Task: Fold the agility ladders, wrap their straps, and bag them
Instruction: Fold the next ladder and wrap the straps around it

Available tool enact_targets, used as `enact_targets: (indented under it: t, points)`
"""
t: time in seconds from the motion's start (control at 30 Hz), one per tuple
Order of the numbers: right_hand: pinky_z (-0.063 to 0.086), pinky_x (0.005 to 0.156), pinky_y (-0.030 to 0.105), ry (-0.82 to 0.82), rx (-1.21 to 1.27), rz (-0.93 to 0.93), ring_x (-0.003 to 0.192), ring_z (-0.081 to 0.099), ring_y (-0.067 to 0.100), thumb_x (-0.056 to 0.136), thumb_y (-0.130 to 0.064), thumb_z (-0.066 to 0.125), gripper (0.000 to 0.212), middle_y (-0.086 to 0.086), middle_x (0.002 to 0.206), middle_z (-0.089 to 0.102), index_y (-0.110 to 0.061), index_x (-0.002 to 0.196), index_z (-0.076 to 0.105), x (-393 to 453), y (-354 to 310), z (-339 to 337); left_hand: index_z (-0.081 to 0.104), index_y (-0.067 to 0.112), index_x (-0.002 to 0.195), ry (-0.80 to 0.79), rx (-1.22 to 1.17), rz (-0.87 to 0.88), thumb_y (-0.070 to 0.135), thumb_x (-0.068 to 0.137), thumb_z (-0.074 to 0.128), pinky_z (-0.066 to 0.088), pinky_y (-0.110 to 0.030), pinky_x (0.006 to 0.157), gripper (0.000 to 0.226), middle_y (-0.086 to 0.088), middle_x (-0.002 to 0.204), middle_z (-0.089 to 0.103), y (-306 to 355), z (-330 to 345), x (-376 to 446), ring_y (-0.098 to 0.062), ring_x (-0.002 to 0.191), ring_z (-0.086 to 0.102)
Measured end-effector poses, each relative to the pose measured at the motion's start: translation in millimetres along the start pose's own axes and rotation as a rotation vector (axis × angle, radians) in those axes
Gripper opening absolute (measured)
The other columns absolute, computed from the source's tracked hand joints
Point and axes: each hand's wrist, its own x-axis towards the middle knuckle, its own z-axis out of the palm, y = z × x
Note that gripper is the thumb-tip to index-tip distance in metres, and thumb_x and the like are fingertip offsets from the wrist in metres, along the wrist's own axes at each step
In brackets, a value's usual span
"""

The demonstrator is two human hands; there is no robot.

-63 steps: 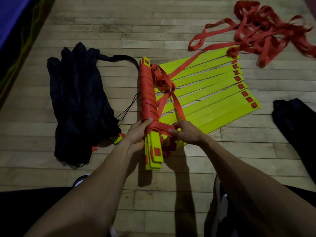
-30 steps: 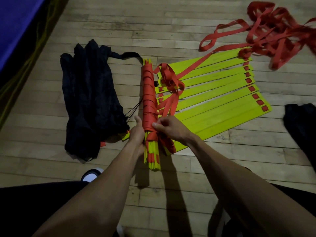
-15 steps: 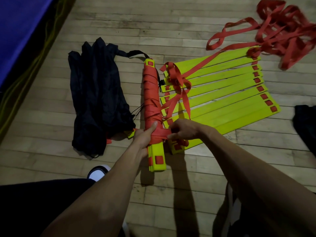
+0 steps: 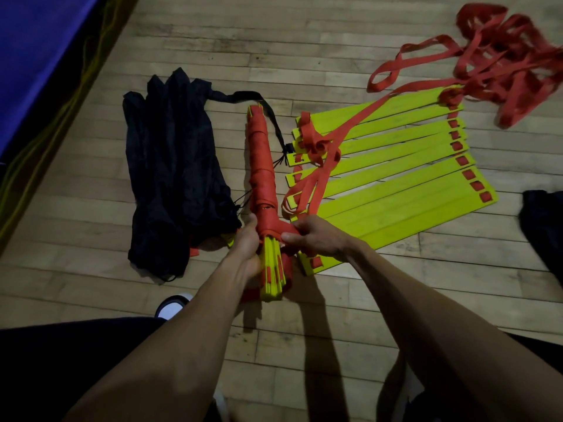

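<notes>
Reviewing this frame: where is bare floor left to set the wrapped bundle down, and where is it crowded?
Bare floor lies beyond the black bag and spread rungs, left of the loose strap pile. Crowded: the wrapped bundle, gripped by the left hand and right hand, sits tight between the bag and the rungs.
</notes>
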Motion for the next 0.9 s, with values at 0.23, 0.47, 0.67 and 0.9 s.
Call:
enact_targets:
  t: [0.23,0.47,0.67,0.9]
  points:
    - [0.055,0.066,0.036,0.004,-0.073,-0.088,0.068,0.066,0.01,0.103,-0.024,0.054,0.019,-0.002,0.08,0.064,-0.008,0.099,0.063,9.0,0.1,9.0,0.061,0.01,0.124,-0.136,0.156,0.117,0.074,0.07,0.071,0.059,-0.057,0.084,0.085,-0.022,0.113,0.071,5.7,-1.0,1.3,-0.038,0.1,0.072]
    - [0.049,0.064,0.034,-0.014,-0.258,-0.096,0.066,0.06,0.016,0.096,-0.033,0.065,0.027,0.008,0.077,0.067,-0.007,0.088,0.069,11.9,1.1,-4.9,0.057,0.006,0.131,-0.109,0.212,0.117,0.029,0.068,0.092,0.058,-0.039,0.064,0.076,-0.017,0.097,0.071,-2.2,-1.4,5.7,-0.028,0.07,0.071]
    - [0.038,0.06,0.029,-0.035,-0.42,0.02,0.057,0.047,0.011,0.093,-0.042,0.066,0.031,-0.002,0.066,0.054,-0.023,0.07,0.055,0.5,7.8,-34.0,0.063,0.0,0.118,-0.11,0.125,0.099,0.027,0.09,0.074,0.058,-0.033,0.054,0.041,-0.013,0.076,0.072,4.2,-5.6,-8.3,-0.025,0.061,0.07]
    - [0.032,0.053,0.026,0.058,-0.113,-0.016,0.055,0.039,0.012,0.1,-0.04,0.053,0.04,0.005,0.066,0.044,-0.007,0.079,0.057,-7.1,12.4,-13.6,0.059,0.005,0.127,-0.177,-0.085,0.052,0.04,0.101,0.051,0.06,-0.038,0.061,0.044,-0.021,0.112,0.071,2.3,-0.6,-12.7,-0.029,0.084,0.072]
